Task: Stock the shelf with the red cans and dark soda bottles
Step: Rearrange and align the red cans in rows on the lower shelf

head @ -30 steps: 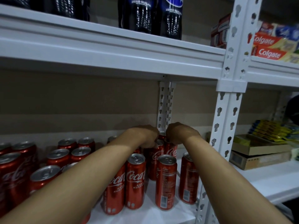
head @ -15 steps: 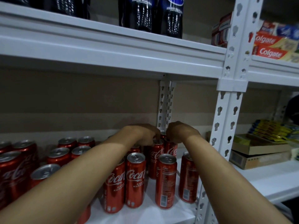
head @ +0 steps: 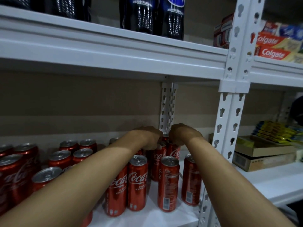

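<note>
Rear cans (head: pixel 174 153): two red cans at the back of the lower shelf, upright, touching each other, just in front of the rear slotted post (head: pixel 167 107).
Left hand (head: pixel 146 138): reached deep over the shelf, knuckles up, fingers curled down onto the top of the left rear can (head: pixel 158 159) — grip closed on its rim as far as can be seen, fingertips hidden.
Right hand (head: pixel 182 134): beside the left, nearly touching it, fingers curled down over the right rear can; grip looks closed on its top, fingertips hidden.
Front cans (head: pixel 168 182): a row of upright red cans nearer the shelf edge, between and under the forearms; one turned with its barcode side outward, two showing the white script.
Left group (head: pixel 54 159): more red cans — silver tops up — packed close on the left part of the same shelf, some cut off by the frame edge.
Lower shelf (head: pixel 147 218): white board, carrying all the cans.
Upper shelf (head: pixel 114 46): white, holding dark soda bottles (head: pixel 152 15) standing upright, only lower parts in view.
Front upright (head: pixel 229 112): white slotted post dividing the bays.
Right bay, top: toothpaste boxes (head: pixel 275 46) stacked flat.
Right bay, lower: flat cardboard boxes (head: pixel 262 154) with yellow packets (head: pixel 275 130) on top.
</note>
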